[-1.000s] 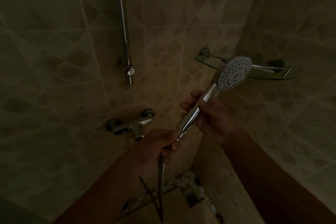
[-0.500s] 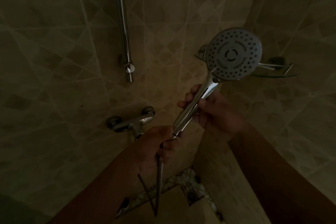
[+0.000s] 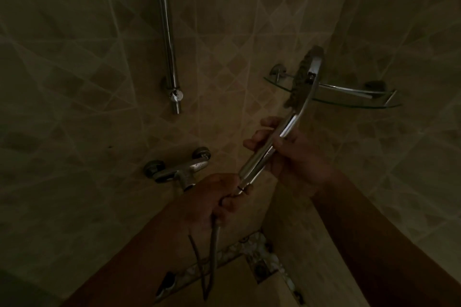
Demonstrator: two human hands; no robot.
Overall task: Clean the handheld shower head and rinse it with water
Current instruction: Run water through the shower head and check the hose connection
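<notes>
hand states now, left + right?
Left hand: grips the metal hose at the handle's base.
Right hand: grips the handle of the chrome handheld shower head.

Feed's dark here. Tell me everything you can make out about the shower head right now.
The shower head looks like shiny chrome metal, with a long curved handle and a round spray face seen nearly edge-on, facing left. It tilts up to the right, in front of the glass corner shelf. The right hand grips the handle mid-length; the left hand grips its lower end, where the hose hangs down. No water shows.
</notes>
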